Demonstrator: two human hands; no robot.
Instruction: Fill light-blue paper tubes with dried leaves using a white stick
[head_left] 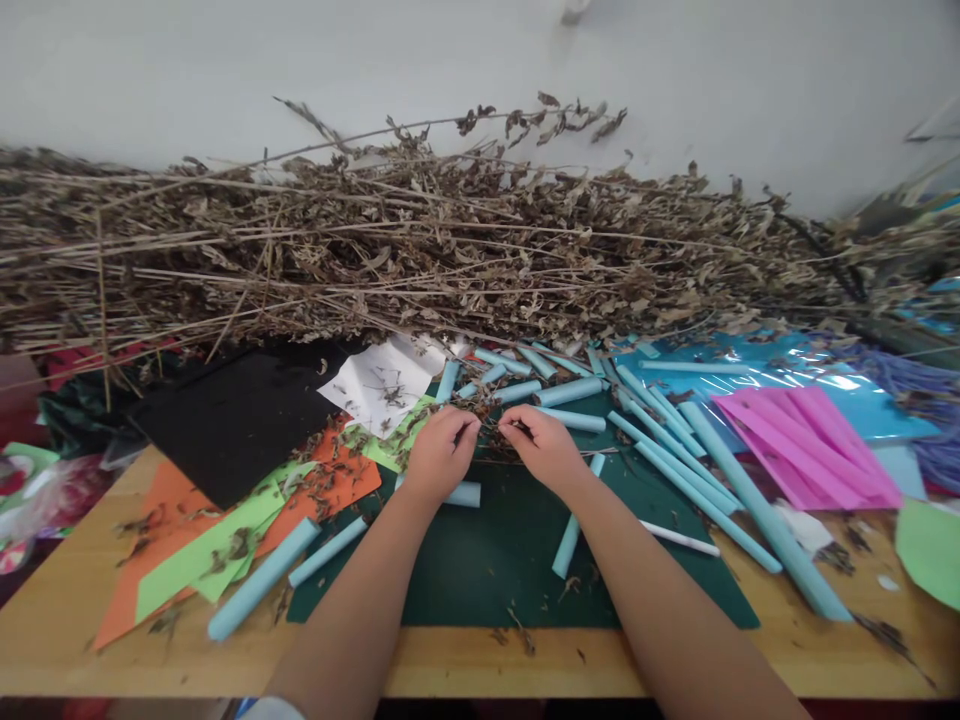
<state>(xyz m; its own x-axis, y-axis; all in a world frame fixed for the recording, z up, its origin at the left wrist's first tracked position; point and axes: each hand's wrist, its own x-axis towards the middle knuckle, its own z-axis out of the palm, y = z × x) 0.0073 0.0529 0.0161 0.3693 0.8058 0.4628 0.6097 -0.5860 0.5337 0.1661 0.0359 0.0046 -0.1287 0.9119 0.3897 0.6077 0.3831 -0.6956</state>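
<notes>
Our left hand [442, 450] curls its fingers over the green mat [502, 575], the thumb near the forefinger; we cannot tell whether it grips anything. Our right hand [544, 445], just beside it, is bent in the same way, and we cannot tell what, if anything, it pinches. Dried plant bits [490, 432] lie in the gap between the two hands, toward the middle of the worktop [442, 665]. Going from the left edge, we see a black sheet [232, 420] overlapping an orange sheet [169, 500], light green strips [187, 575] near the front left corner, and a white sheet [386, 375] farther back. Pale blue tubes [264, 580] lie scattered on and around the mat, most of them to the right of our hands. Near the right edge, pink paper [810, 450] overlaps shiny blue plastic [855, 390]. Dried stalks [450, 260] heap along the back edge.
</notes>
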